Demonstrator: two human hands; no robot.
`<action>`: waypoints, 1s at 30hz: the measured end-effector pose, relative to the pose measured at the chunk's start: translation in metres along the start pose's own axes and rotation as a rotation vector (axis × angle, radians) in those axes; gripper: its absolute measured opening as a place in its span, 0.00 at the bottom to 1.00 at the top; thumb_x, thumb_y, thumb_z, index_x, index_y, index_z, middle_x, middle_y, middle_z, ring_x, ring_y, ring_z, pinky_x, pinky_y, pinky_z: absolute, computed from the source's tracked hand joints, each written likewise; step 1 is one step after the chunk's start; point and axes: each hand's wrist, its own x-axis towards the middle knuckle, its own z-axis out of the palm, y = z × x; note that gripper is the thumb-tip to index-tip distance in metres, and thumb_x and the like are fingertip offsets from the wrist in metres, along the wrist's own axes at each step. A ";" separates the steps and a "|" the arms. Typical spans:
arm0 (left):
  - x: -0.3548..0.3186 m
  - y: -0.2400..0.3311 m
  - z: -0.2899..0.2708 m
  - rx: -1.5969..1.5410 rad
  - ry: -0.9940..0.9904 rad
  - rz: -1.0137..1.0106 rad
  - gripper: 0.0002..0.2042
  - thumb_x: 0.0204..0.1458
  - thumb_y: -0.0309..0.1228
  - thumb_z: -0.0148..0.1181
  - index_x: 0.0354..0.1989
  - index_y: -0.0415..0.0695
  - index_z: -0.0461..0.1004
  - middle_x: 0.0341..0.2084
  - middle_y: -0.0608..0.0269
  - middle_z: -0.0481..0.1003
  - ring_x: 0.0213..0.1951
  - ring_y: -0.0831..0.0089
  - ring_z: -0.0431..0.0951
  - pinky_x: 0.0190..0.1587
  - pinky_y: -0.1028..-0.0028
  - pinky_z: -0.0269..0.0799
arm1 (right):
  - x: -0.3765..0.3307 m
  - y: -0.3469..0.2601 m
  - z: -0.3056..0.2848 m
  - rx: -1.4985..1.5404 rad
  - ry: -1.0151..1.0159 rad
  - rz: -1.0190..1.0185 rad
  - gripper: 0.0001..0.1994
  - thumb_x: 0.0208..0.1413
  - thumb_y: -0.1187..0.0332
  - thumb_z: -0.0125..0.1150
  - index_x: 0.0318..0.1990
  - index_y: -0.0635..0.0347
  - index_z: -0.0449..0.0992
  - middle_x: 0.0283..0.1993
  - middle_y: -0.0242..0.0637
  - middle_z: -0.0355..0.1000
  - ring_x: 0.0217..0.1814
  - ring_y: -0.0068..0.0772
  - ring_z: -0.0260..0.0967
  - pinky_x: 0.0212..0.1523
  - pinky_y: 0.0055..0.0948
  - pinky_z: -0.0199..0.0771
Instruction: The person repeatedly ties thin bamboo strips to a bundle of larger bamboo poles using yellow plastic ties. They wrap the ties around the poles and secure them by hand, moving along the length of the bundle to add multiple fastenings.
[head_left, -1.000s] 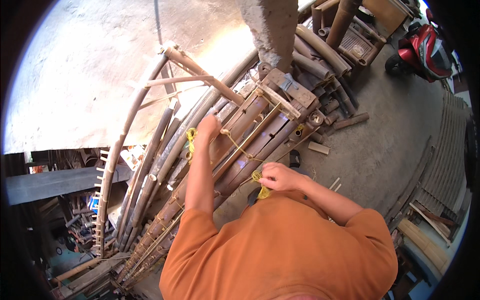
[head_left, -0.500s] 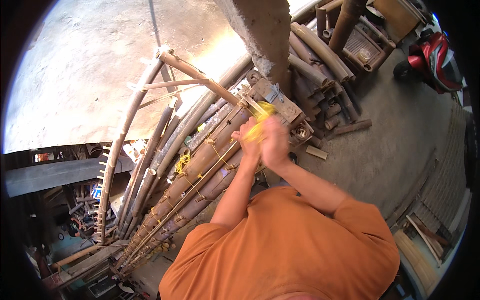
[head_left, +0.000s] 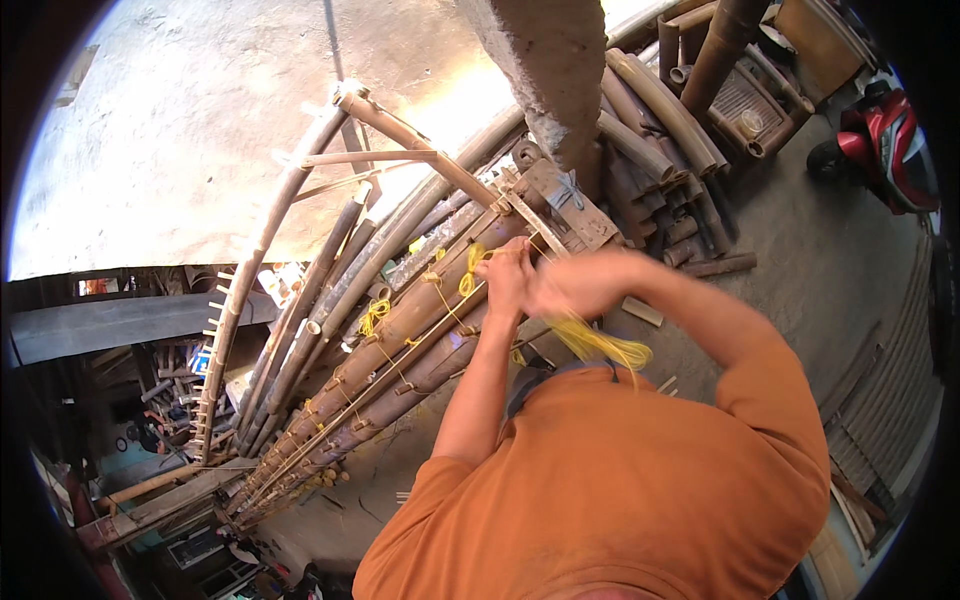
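Observation:
My left hand (head_left: 508,278) is closed at the upper end of a thick brown bamboo pole (head_left: 410,309), its fingertips on yellow cord there. Just right of it, my right hand (head_left: 575,287) is smeared by motion, closed on a bundle of yellow cord (head_left: 604,345) that trails below toward my orange shirt. Beside my left fingers, a small hank of yellow cord (head_left: 470,272) hangs on the pole. A second bamboo pole (head_left: 425,365) runs alongside the first, with thin yellow lashings across both. The tips of my right fingers are hidden.
A bamboo A-shaped frame (head_left: 395,128) rises at the left against the pale wall. A rough concrete post (head_left: 535,70) stands just beyond the hands, near a wooden block (head_left: 570,205). Stacked bamboo (head_left: 660,110) lies far right, with a red motorbike (head_left: 895,155) beyond it.
My right hand has swung right and down from the left hand, elbow spreading outward, and the cord bundle now trails below it. The view has shifted slightly.

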 end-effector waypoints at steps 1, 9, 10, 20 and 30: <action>0.004 0.012 -0.007 0.016 -0.019 -0.020 0.10 0.61 0.34 0.50 0.34 0.48 0.78 0.26 0.53 0.78 0.29 0.52 0.75 0.37 0.56 0.58 | -0.028 0.004 0.032 0.047 -0.051 0.149 0.18 0.59 0.61 0.52 0.21 0.62 0.74 0.25 0.51 0.74 0.34 0.56 0.72 0.39 0.48 0.72; 0.121 0.026 -0.055 -0.825 0.033 -0.297 0.13 0.64 0.33 0.48 0.36 0.41 0.79 0.23 0.68 0.73 0.26 0.79 0.71 0.34 0.75 0.70 | -0.033 0.047 0.132 -0.093 0.608 0.094 0.20 0.61 0.60 0.51 0.18 0.61 0.72 0.23 0.47 0.72 0.31 0.53 0.70 0.42 0.44 0.71; 0.141 0.001 -0.042 -0.694 0.105 -0.253 0.13 0.63 0.34 0.49 0.35 0.39 0.78 0.25 0.60 0.78 0.27 0.69 0.77 0.34 0.67 0.73 | -0.035 0.038 0.132 -0.093 0.625 0.081 0.19 0.60 0.62 0.52 0.18 0.59 0.73 0.21 0.44 0.72 0.30 0.51 0.70 0.45 0.42 0.70; 0.078 -0.081 -0.136 -0.012 -0.120 -0.088 0.20 0.60 0.40 0.52 0.54 0.36 0.71 0.33 0.41 0.78 0.38 0.48 0.80 0.45 0.57 0.72 | 0.030 -0.034 0.202 -0.206 0.883 0.372 0.08 0.51 0.70 0.60 0.38 0.58 0.73 0.35 0.42 0.70 0.42 0.47 0.67 0.49 0.39 0.67; -0.179 -0.201 -0.245 0.193 -0.306 -0.099 0.14 0.57 0.40 0.54 0.45 0.43 0.72 0.36 0.44 0.77 0.44 0.47 0.76 0.48 0.49 0.61 | 0.231 -0.123 0.338 2.145 1.225 0.264 0.11 0.63 0.58 0.53 0.40 0.56 0.74 0.33 0.28 0.73 0.33 0.21 0.70 0.39 0.24 0.74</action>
